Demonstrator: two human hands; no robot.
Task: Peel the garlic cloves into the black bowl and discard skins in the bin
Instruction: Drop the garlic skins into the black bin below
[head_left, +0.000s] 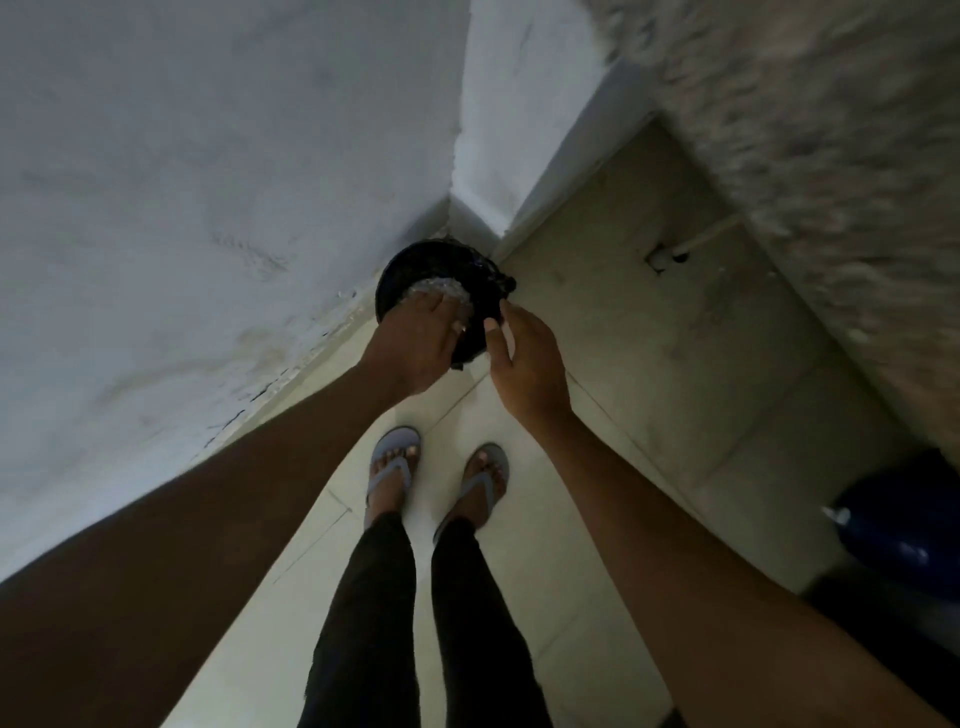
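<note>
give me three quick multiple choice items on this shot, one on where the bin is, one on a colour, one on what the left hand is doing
1. Where does the bin stand?
A. in the corner where the walls meet
B. in the middle of the floor
C. on a table

2. What colour are the sandals?
A. red
B. light grey-blue
C. yellow

3. What is the left hand doing?
A. hanging at the person's side
B. gripping a knife
C. holding something pale and crinkly over the bin

Answers:
1 A, the black bin sits on the floor tight against the wall corner.
2 B, both sandals look pale grey-blue against the tiles.
3 C, its fingers close round a pale crinkly mass above the bin opening, while the right hand hovers beside it, holding nothing.
</note>
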